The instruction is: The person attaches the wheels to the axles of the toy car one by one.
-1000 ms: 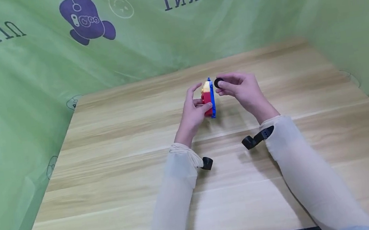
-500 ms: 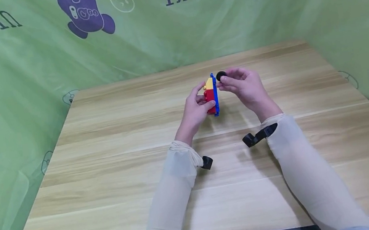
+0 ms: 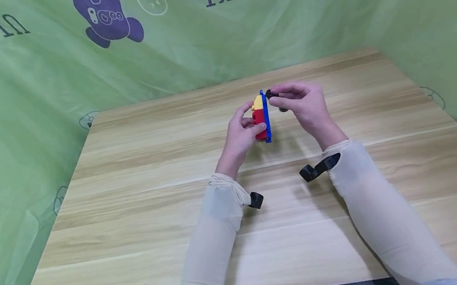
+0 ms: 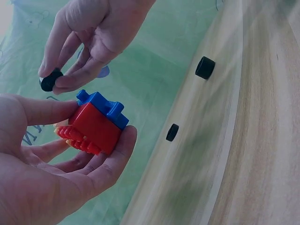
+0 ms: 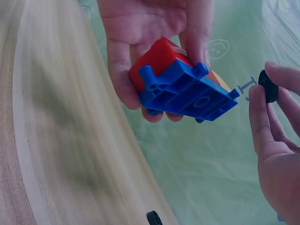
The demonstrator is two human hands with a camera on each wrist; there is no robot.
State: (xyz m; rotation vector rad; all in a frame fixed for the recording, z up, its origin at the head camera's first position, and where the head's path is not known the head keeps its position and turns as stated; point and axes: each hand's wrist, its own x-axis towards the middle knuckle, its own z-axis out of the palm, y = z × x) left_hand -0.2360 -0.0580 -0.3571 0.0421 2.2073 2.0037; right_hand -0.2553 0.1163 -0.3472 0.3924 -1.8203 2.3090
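Observation:
A small toy car (image 3: 260,122) of building bricks, red with a yellow sloped end on a blue base, is held off the table in my left hand (image 3: 237,136). Thumb and fingers grip its red sides. In the right wrist view its blue underside (image 5: 190,91) faces the camera, with stub axles sticking out and no wheels on those visible. My right hand (image 3: 307,109) pinches a small black wheel (image 4: 50,80) between thumb and fingertips. In the head view that wheel is close beside the far end of the blue base; the wrist views show a gap between them.
Two more black wheels, a wider one (image 4: 205,68) and a thinner one (image 4: 172,132), stand on the wooden table (image 3: 134,211) past the hands. A green printed curtain (image 3: 183,53) hangs along the table's back and sides.
Both hands have risen slightly in the head view with the toy car. In my right fingers the wheel has turned more edge-on, and a wheel on the table now shows below them.

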